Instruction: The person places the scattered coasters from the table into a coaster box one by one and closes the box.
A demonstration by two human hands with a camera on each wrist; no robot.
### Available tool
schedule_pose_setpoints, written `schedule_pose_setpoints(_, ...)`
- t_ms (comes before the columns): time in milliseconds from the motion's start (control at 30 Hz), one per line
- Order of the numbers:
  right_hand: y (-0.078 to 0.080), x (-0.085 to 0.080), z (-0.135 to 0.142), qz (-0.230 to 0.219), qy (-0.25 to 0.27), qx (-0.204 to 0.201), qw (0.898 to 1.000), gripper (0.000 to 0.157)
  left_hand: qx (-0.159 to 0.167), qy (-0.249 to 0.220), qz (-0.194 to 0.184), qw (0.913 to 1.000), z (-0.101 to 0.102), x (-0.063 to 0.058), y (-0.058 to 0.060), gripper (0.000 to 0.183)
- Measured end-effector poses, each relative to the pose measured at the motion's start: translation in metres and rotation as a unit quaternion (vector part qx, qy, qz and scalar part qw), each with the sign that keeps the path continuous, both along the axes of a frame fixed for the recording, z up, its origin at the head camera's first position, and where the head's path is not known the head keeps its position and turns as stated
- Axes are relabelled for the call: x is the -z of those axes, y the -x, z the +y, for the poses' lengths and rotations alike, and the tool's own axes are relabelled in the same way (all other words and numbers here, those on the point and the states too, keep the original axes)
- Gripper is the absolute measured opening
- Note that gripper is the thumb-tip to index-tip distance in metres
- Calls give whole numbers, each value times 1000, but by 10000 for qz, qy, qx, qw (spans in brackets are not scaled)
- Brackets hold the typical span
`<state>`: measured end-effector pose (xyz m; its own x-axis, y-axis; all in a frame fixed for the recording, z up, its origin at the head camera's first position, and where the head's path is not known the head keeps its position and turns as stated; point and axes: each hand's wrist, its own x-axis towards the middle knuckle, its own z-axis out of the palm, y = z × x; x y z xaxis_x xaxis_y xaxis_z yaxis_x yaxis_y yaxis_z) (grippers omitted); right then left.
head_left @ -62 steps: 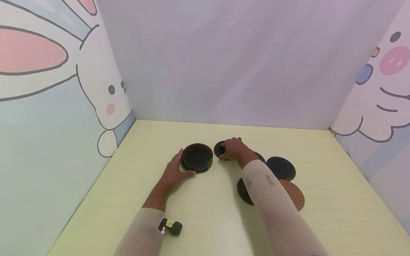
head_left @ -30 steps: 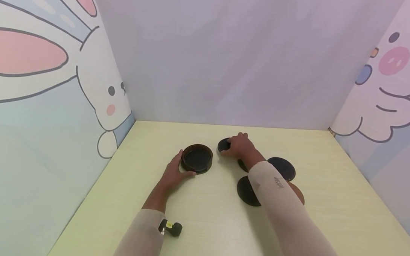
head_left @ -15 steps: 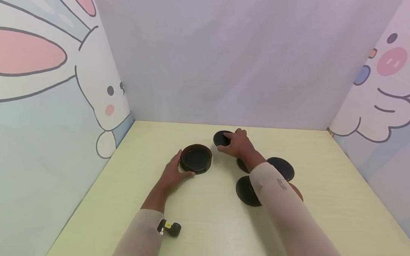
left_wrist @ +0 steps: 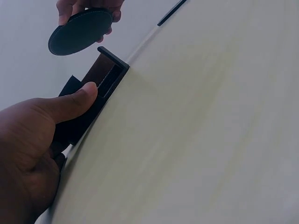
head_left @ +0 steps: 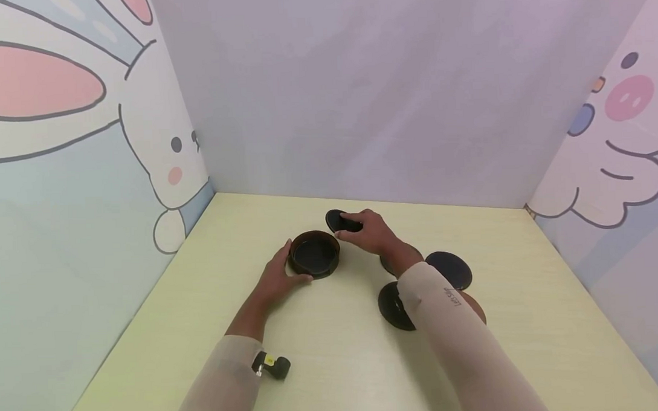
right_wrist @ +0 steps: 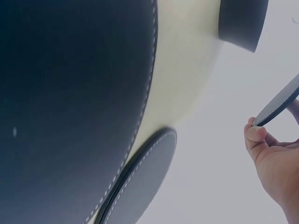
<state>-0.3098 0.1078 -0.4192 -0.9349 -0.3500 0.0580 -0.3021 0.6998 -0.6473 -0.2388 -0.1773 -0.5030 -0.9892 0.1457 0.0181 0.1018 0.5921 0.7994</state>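
My left hand (head_left: 275, 281) holds a round, dark coaster holder (head_left: 315, 235) with a brown inner wall, fingers along its left side and thumb at the near side. In the left wrist view the thumb lies over the notched wall of the holder (left_wrist: 77, 114). My right hand (head_left: 370, 231) pinches a round black coaster (head_left: 336, 221) by its edge, tilted, just behind and right of the holder. Pale stitching runs round this coaster (right_wrist: 282, 102) in the right wrist view. From the left wrist, the coaster (left_wrist: 79, 35) appears raised past the holder's far end.
Under and beside my right forearm lie more coasters: a black one (head_left: 449, 269), a brown one (head_left: 474, 306) partly hidden by the sleeve, another black one (head_left: 393, 306), and one by the wrist (head_left: 385, 264). A cartoon-printed wall (head_left: 168, 114) borders the pale table on the left.
My right hand has carried the black coaster off to the back, then left towards the holder, and the coaster is now tilted. My left hand and the holder have stayed in place.
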Motion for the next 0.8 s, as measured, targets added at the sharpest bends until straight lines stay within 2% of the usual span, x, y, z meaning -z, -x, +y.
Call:
schedule_pose_setpoints(167, -6, 1, -11, -114, 22, -102, 9999, 69, -16, 25, -82, 10000, 1, -1, 0, 119)
schedule_pose_setpoints(400, -11, 3, -24, 95, -202, -327, 9992, 69, -78, 38, -206, 9998, 1, -1, 0, 118)
schedule_pose_setpoints(800, -18, 3, -43, 164, -829, -621, 9945, 74, -56, 56, -229, 9997, 1, -2, 0, 119)
